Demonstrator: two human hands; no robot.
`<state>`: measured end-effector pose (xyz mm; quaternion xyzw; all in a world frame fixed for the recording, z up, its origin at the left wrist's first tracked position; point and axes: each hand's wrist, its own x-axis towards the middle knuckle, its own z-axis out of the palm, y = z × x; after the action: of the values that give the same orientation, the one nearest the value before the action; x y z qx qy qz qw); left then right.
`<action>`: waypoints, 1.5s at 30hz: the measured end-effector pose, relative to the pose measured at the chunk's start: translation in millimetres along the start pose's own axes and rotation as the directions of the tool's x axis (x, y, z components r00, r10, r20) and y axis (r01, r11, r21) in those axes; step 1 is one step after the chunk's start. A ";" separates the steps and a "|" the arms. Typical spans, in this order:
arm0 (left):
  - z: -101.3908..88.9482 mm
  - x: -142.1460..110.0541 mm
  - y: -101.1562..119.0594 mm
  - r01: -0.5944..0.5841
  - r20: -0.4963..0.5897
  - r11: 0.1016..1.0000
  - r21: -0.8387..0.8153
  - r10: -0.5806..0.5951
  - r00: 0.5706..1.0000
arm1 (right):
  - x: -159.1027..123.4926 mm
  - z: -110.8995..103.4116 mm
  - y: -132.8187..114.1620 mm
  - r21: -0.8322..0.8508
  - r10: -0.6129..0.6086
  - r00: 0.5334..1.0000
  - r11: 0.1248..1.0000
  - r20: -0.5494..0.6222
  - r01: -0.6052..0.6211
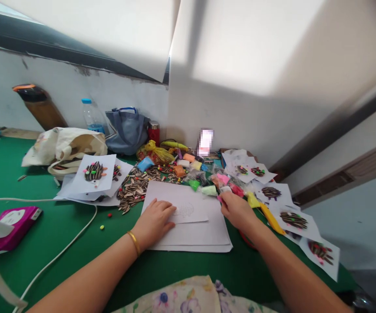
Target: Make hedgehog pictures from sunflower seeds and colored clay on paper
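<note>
My left hand [153, 222] lies flat on a small white sheet [192, 213] with a faint pencil drawing, its fingers stretched out. Beneath that sheet is a stack of larger white paper [207, 239]. At the stack's right edge my right hand [236, 210] has its fingers pressed together beside several small bags of coloured modelling clay [209, 190]. A speck of pink shows at its fingertips, but I cannot make out what they hold. Striped sunflower seeds [134, 189] are heaped behind the paper, to the left.
Sheets with seed pictures [94, 173] lie at left; more seed pictures [294, 219] line the right edge. A yellow-handled tool [272, 219] is near my right wrist. Bags [127, 130], a bottle [92, 117] and a phone [206, 141] stand behind. A white cable [67, 245] crosses the green table.
</note>
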<state>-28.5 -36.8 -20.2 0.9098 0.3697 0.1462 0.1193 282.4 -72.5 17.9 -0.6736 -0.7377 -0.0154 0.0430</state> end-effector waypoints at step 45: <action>7.7 2.9 4.0 -0.078 0.051 0.992 0.095 0.073 0.996 | 23.7 48.0 -83.1 0.158 -0.281 0.949 0.940 -0.141 0.302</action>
<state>-21.2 -38.4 -25.6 0.9310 0.3388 0.1108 0.0783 195.6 -52.7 -25.0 -0.5480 -0.8241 0.0052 0.1431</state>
